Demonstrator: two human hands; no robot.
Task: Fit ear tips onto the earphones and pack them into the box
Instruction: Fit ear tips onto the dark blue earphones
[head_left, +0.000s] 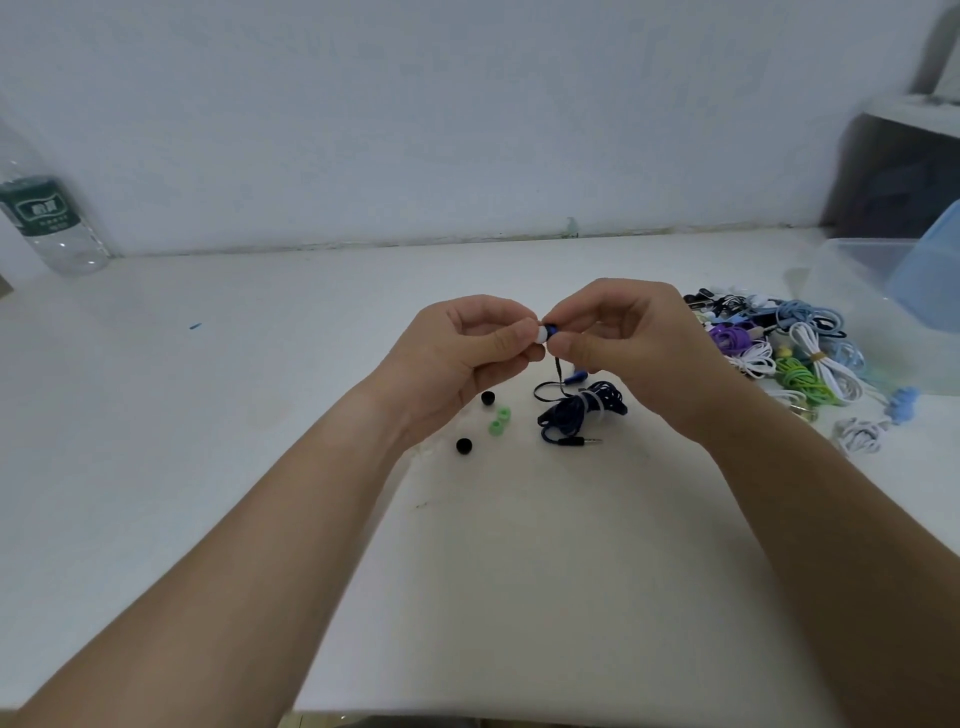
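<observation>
From the head camera we see the left hand (467, 353) pinching a white ear tip (540, 333) against the blue earbud (552, 328), which the right hand (628, 343) pinches, above the coiled cable (576, 410) lying on the table (208, 415).

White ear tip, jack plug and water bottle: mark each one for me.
white ear tip (540, 333): head view, on its rounded white dome.
jack plug (574, 442): head view, on its black sleeve, behind the metal pin.
water bottle (40, 207): head view, on its green label.
</observation>
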